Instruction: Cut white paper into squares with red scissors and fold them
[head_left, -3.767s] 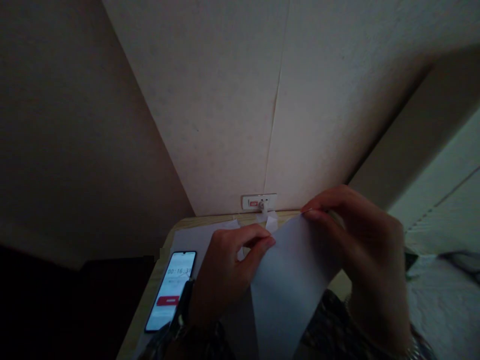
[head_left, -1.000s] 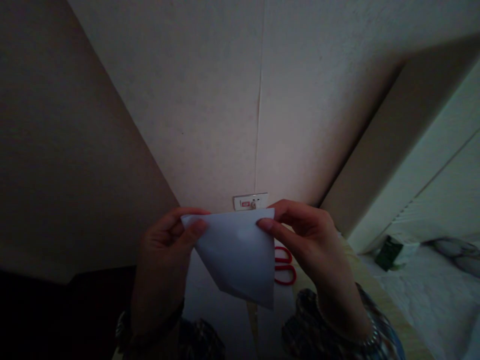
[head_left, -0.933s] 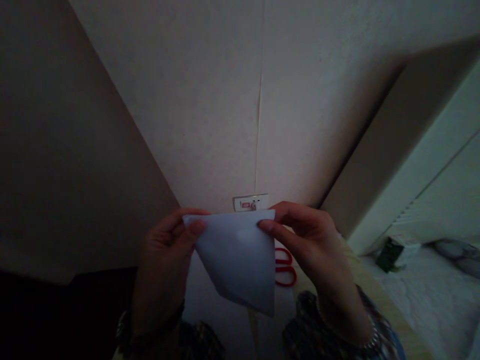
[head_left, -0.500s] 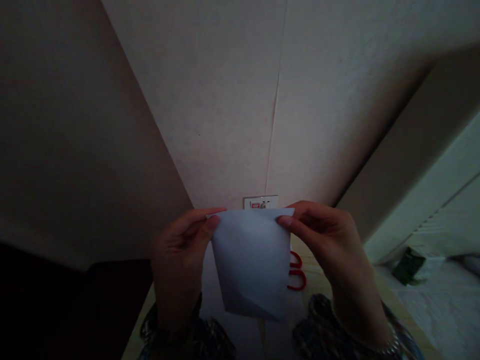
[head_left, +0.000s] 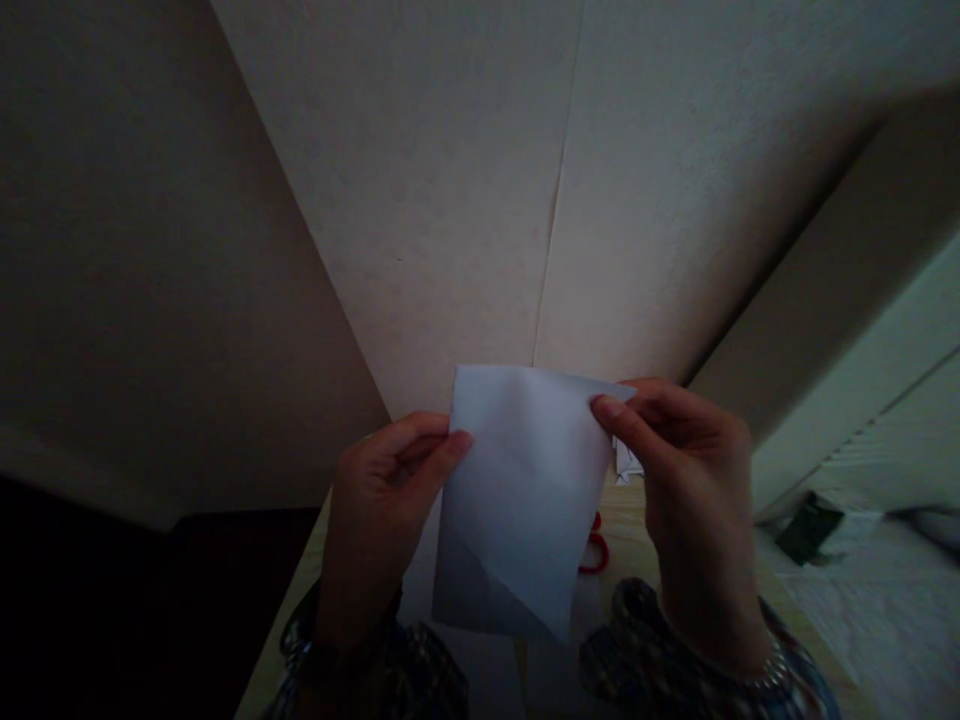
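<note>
A white sheet of paper point(head_left: 517, 490) hangs upright between my hands, with a diagonal fold near its bottom edge. My left hand point(head_left: 394, 490) pinches its left edge, thumb in front, a little below the top corner. At the upper right corner, my right hand point(head_left: 682, 465) grips the paper between thumb and fingers. Behind the sheet, the red handles of a pair of scissors point(head_left: 596, 553) show in part on the wooden table point(head_left: 634, 520); the rest of the scissors is hidden.
More white paper point(head_left: 487, 675) lies on the table below my hands. A small white piece with dark lines point(head_left: 627, 460) sits by the wall point(head_left: 450, 250). On the floor to the right is a dark green and white box point(head_left: 814, 528).
The paper has risen and shifted right, its top edge now slanting. My left hand has slid from the top left corner down the left edge; my right hand has moved up and right.
</note>
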